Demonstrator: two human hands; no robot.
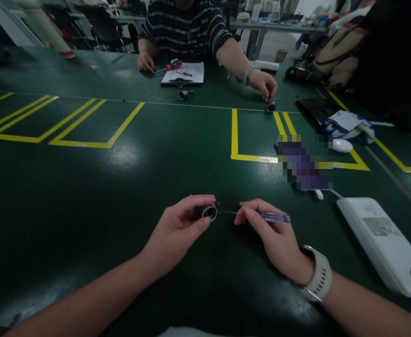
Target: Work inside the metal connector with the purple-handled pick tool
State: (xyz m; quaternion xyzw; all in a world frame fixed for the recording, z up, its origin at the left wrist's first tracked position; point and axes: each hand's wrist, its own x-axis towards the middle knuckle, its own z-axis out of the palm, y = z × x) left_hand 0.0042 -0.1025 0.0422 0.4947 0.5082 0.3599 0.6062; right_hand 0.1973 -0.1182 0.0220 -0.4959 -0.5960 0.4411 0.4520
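Nearest, a pale watch (320, 276) is circling the person's right wrist. The right hand (266, 227) is closing its fingers around a slim screwdriver with a translucent purple handle (275, 217), its thin shaft pointing left. The left hand (179, 229) is pinching a small metal cup (209, 214) between thumb and fingers, tilting the open mouth toward the person, just above the green table (138, 187). The shaft's tip is reaching the small dark fitting (218, 210) at the cup's right side; whether it is touching cannot be told.

The work on this piece is apparently under way and unfinished, as both hands are occupying themselves at the fitting. Whether anything is being tightened or loosened, and how much is remaining, is not showing.

To the right, a white power bank (377, 238) is lying near a pixelated phone (303, 166). Farther off, a co-worker's left hand (265, 85) is touching a similar metal part (271, 106), while another similar part (184, 95) is resting near a paper sheet (198, 72).
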